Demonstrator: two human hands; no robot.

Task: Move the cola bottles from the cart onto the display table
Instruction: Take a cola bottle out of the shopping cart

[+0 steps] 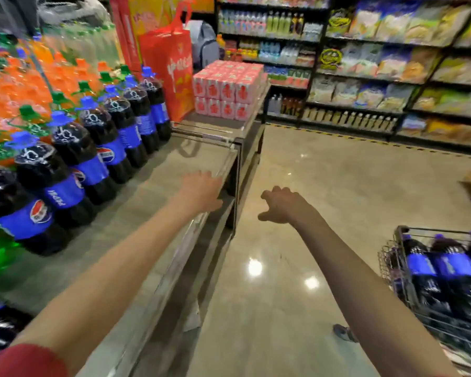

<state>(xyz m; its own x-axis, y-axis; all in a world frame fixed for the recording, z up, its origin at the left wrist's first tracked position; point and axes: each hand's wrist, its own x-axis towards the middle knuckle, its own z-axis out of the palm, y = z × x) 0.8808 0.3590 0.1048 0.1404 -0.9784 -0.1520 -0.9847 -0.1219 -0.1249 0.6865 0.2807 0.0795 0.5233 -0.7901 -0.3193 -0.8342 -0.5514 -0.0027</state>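
Left hand (pixel 201 191): reaches forward above the front edge of the display table (pixel 174 170); fingers straight and close together, pinching nothing; contact with the tabletop impossible to tell.
Right hand (pixel 283 205): hangs over the floor (pixel 324 172), beside the table's front edge; fingers loosely curled downward, thumb stuck out sideways, holding nothing.
Cola bottles (pixel 419 265): at least three in the cart (pixel 400 232) at lower right, blue caps uppermost, blue labels showing, blurred.
Row of cola bottles (pixel 98 137): stands upright on the table, shoulder to shoulder, blue caps, running from the near left toward the far end.
Orange soda bottles (pixel 25 85): packed behind that row, with green-capped bottles among them.
Red bag (pixel 172 69): upright at the far end of the row.
Pink cartons (pixel 229 88): stacked in two tiers just beyond the bag.
Shelves (pixel 378 63): across the aisle, full of packets and drinks.
Red sleeve (pixel 25 360): on the left arm, at the lower left corner.
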